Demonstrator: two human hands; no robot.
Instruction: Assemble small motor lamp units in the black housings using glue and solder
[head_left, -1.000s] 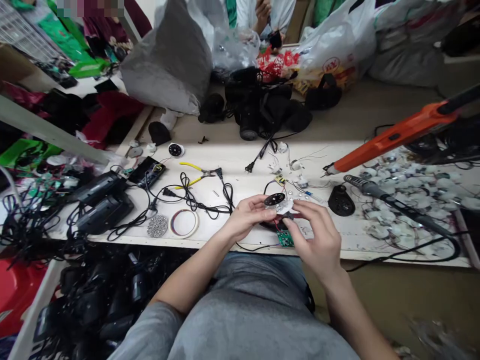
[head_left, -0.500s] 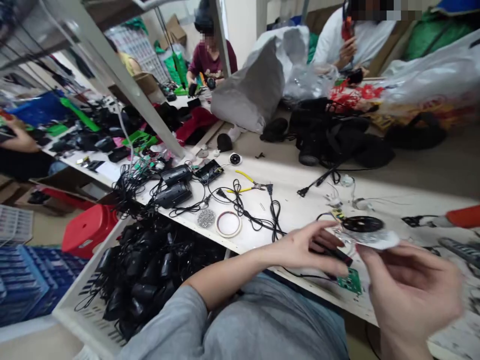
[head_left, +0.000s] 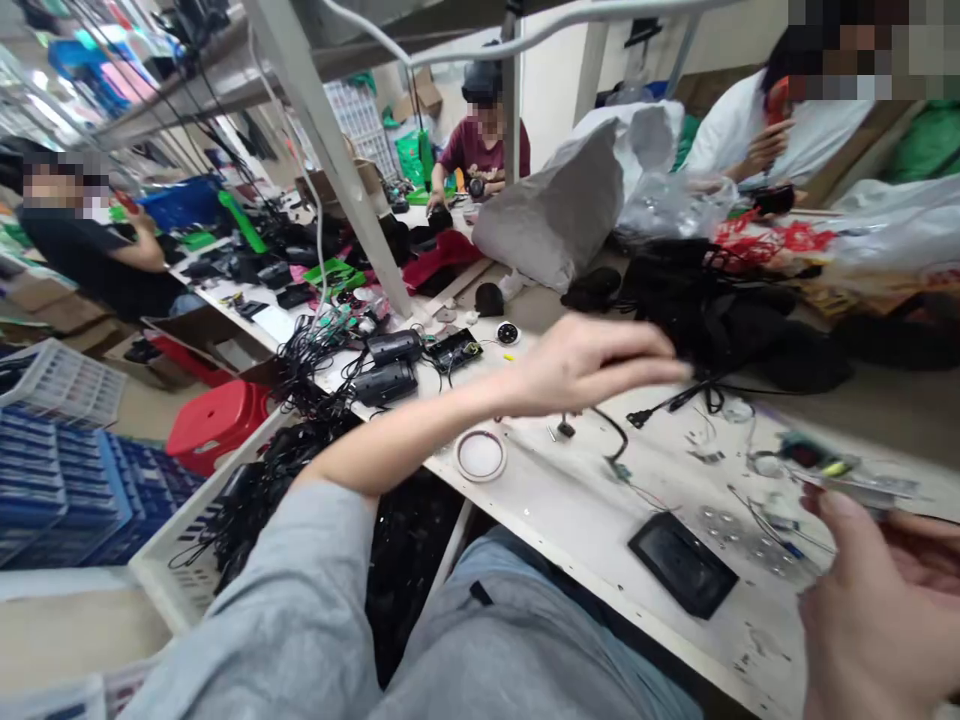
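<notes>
My left hand reaches across the bench with its fingers stretched to the right. Its fingertips are slightly blurred, and nothing shows between them. Below it lie a small black plug and a bent black cord. At the right edge my right hand pinches a small circuit-board assembly with a yellow component and a clear, flat rim. Part of that assembly is hidden by the fingers. A shallow black plastic case rests on the bench between the hands, near the front edge.
A tape roll lies left of centre. Black housings and tangled cords crowd the left end. A white crate with black parts stands below, beside a red stool. A shelf post rises behind. Other people work across the bench.
My hands have moved apart: the left went up and away over the bench, the right towards the right edge. The black case now lies on the bench. The view has shifted.
</notes>
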